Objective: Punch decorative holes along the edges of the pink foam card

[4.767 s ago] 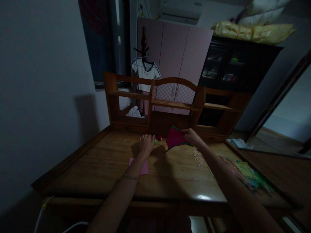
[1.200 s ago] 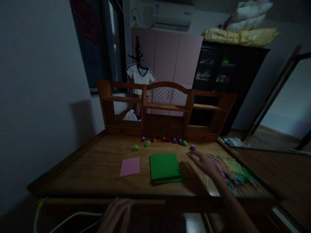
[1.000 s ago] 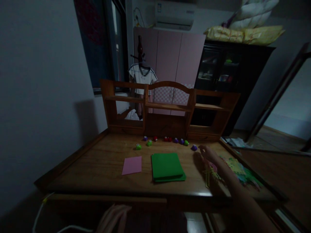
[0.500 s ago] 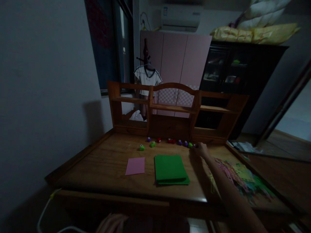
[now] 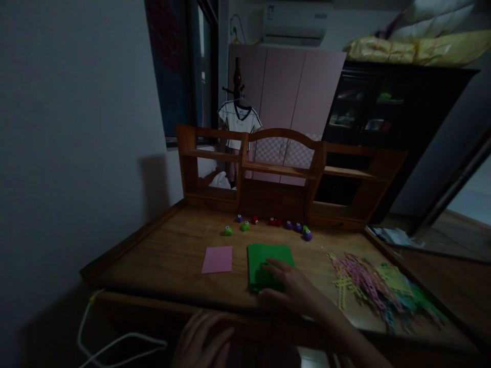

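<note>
My right hand reaches in from the lower right. It lies over the front part of a green square stack, fingers stretched and apart, partly hiding it; whether the stack is paper or felt I cannot tell. Below the desk's front edge, my left hand shows with its fingers spread and nothing visible in it. Left of the stack rests a pink square sheet. Behind these are several small toy pieces with white eye-like tops, such as a green one, a red one and a purple one.
A tangled pile of coloured plastic strips covers the desk's right side. A wooden shelf unit stands along the back edge of the desk. The wall is close on the left. A white cable hangs at the lower left.
My right hand has left the small toy pieces at the back right and come forward and left onto the green stack. My left hand has come into view. The view has shifted slightly.
</note>
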Demonstrator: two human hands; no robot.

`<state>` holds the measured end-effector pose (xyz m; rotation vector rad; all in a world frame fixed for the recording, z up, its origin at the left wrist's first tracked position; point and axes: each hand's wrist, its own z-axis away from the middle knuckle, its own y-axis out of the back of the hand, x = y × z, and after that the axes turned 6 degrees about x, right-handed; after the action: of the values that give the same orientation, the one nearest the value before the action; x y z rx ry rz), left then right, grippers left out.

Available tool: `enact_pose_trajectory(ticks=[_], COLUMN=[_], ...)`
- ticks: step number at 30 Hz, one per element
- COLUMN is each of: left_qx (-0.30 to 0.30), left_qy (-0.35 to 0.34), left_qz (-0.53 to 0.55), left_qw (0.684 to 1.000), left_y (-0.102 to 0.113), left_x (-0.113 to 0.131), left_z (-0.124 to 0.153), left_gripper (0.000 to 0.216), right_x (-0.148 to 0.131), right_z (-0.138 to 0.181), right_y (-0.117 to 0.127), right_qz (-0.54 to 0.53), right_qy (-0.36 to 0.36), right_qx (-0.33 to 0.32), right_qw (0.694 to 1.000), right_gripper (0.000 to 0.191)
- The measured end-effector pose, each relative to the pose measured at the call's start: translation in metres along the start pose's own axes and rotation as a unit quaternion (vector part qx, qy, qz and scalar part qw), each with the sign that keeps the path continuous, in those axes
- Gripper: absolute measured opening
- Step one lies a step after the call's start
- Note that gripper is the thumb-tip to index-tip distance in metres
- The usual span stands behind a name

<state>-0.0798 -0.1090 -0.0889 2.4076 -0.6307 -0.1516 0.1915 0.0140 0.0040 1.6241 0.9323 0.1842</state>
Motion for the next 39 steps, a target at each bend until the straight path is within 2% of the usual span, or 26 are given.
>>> enact_pose_trajectory(ticks=[3,6,9,21,24,27,31,33,35,37,39], left_qx=[-0.047,-0.083,-0.100,-0.114,-0.118,-0.108,-0.087,-0.073,-0.067,-0.073,-0.085], left_qy=[-0.040,-0.013,0.018,0.057,0.082,0.101,0.119,0.141,0.162,0.170,0.161], left_qz=[-0.043,-0.057,-0.049,0.012,0.035,0.059,0.083,0.089,0.094,0.097,0.095], left_qw=[0.997,0.995,0.994,0.992,0.989,0.987,0.986,0.983,0.980,0.978,0.979], left_y=[-0.007,-0.015,-0.021,-0.022,-0.028,-0.034,-0.040,-0.044,-0.046,-0.048,-0.049], left_x=[0.014,0.022,0.024,0.026,0.029,0.031,0.028,0.025,0.022,0.020,0.019], left_z=[-0.030,-0.048,-0.055,-0.062,-0.069,-0.077,-0.080,-0.076,-0.073,-0.070,-0.070], left_gripper=[0.043,0.049,0.048,0.043,0.039,0.037,0.034,0.034,0.035,0.036,0.037], right_x=[-0.009,-0.007,-0.009,-0.013,-0.010,-0.003,0.004,0.006,0.013,0.030,0.058], right_z=[0.011,0.012,0.011,0.010,0.009,0.006,0.002,0.004,0.012,0.023,0.036], right_y=[-0.012,-0.017,-0.017,-0.016,-0.023,-0.036,-0.045,-0.036,-0.014,0.020,0.060], right_qz=[0.015,0.021,0.021,0.038,0.046,0.065,0.129,0.163,0.184,0.177,0.161], right_qy=[-0.019,-0.018,-0.015,-0.005,-0.001,-0.031,-0.073,-0.060,-0.058,-0.106,-0.209], right_qx=[-0.027,-0.024,-0.008,0.003,0.023,0.047,0.067,0.083,0.137,0.233,0.358], right_qw=[0.999,0.999,1.000,0.999,0.999,0.996,0.987,0.981,0.971,0.951,0.896], right_gripper=[0.066,0.069,0.070,0.067,0.058,0.048,0.053,0.057,0.060,0.052,0.037])
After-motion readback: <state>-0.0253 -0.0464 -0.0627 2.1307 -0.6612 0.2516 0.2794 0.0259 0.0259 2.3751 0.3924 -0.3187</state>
